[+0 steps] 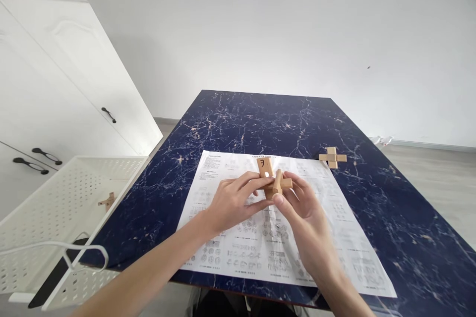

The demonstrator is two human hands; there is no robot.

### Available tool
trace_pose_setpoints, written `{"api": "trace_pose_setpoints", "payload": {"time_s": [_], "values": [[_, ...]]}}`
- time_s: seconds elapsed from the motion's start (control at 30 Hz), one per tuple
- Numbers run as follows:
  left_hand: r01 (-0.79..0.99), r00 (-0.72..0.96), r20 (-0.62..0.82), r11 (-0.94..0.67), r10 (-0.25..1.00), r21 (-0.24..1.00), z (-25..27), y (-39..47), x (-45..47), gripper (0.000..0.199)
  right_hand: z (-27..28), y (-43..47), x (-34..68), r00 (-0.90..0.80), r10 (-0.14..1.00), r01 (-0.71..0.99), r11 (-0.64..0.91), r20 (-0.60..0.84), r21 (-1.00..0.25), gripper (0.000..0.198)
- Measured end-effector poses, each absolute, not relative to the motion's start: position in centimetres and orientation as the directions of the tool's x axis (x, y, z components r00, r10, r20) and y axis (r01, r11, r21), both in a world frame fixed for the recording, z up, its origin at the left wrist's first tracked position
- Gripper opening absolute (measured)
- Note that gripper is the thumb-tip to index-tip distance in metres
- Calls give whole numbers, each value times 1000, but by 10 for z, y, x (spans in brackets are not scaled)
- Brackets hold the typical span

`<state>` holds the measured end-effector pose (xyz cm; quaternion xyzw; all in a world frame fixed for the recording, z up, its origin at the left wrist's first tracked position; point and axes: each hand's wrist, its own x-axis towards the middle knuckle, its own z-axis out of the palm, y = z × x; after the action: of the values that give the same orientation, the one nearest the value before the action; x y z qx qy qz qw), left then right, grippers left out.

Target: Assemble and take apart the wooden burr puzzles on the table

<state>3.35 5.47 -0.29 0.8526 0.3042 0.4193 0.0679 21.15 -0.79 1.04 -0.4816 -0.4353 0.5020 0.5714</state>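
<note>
Between both hands, just above a printed instruction sheet (238, 262), is a partly assembled wooden interlocking puzzle (268, 190). One upright piece bears a black mark like a "3" or a reversed "E", with a white gap below it. My left hand (238, 198) grips the puzzle from the left, thumb below and fingers above. On the other side my right hand (303, 205) pinches a rounded wooden stick at the front, its thumb at the lower end and fingers behind. The inner joints of the pieces are hidden by my fingers.
An assembled wooden cross puzzle (332, 157) sits by the sheet's upper right corner on the blue marbled table (253, 119). At left, a white perforated basket (37, 208) holds another small wooden puzzle (107, 200) and a white cable (48, 244). A white cabinet (74, 74) stands behind it.
</note>
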Motion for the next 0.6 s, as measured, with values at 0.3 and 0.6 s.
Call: {"api": "trace_pose_setpoints", "payload": {"time_s": [0.3, 0.6], "values": [[516, 438, 690, -790, 576, 332, -7, 51, 34, 23, 13, -10, 213, 86, 995, -57, 48, 43, -997, 48], [460, 402, 713, -800, 574, 385, -9, 51, 35, 19, 11, -7, 208, 94, 995, -115, -12, -23, -993, 55]]}}
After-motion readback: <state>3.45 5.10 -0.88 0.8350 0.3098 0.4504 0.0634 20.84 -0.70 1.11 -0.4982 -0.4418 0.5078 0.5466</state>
